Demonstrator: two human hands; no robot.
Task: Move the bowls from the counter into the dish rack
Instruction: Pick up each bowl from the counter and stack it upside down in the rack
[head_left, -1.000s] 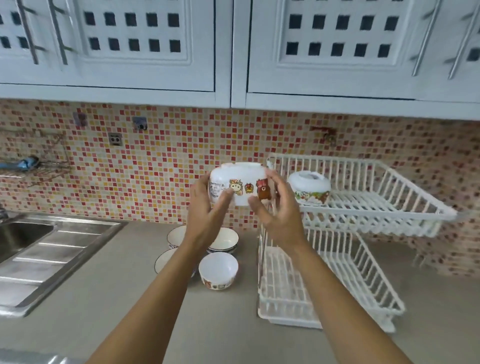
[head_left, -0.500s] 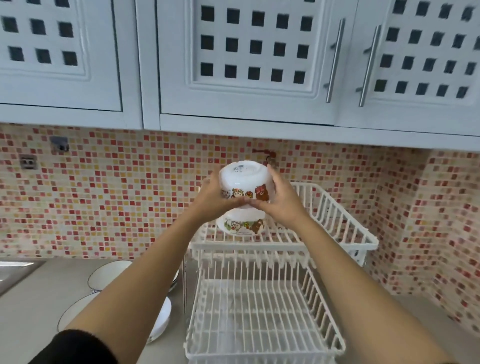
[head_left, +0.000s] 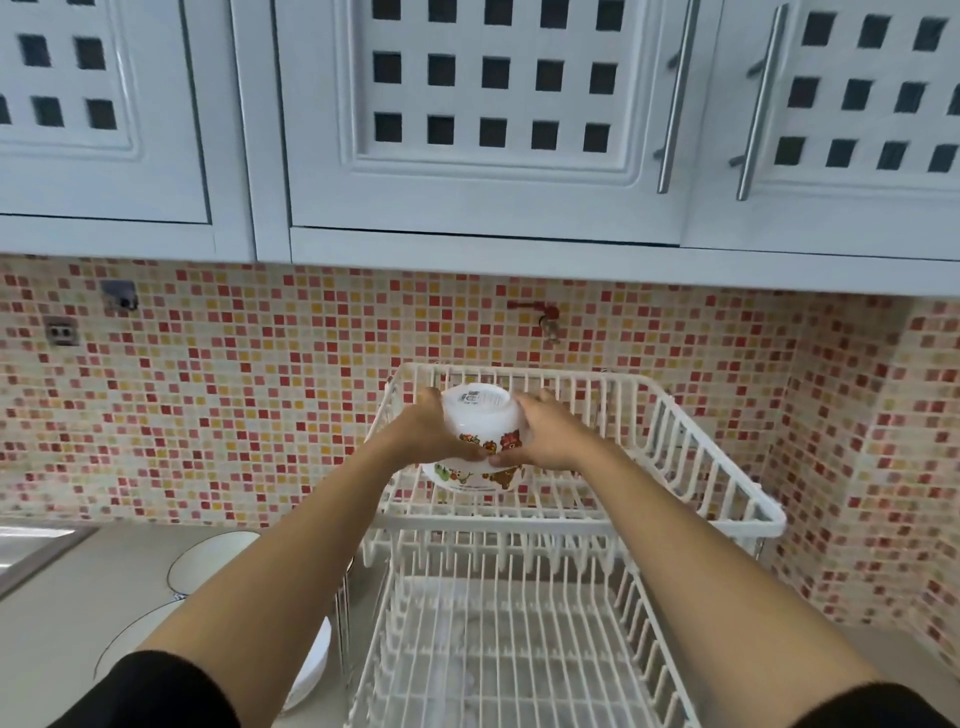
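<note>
Head view: both hands' fingers (head_left: 535, 451) clasp inverted bowl (head_left: 480, 415) over rack (head_left: 691, 457); mosaic tile backsplash (head_left: 234, 395).

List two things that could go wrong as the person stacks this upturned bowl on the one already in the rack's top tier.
1. The held bowl sits base-up over the lower bowl; set off-centre, the smooth stack could slide or tip.
2. Both hands, left hand and right hand, pinch only the sides; a slipping grip could drop it onto the wire rack.
</note>
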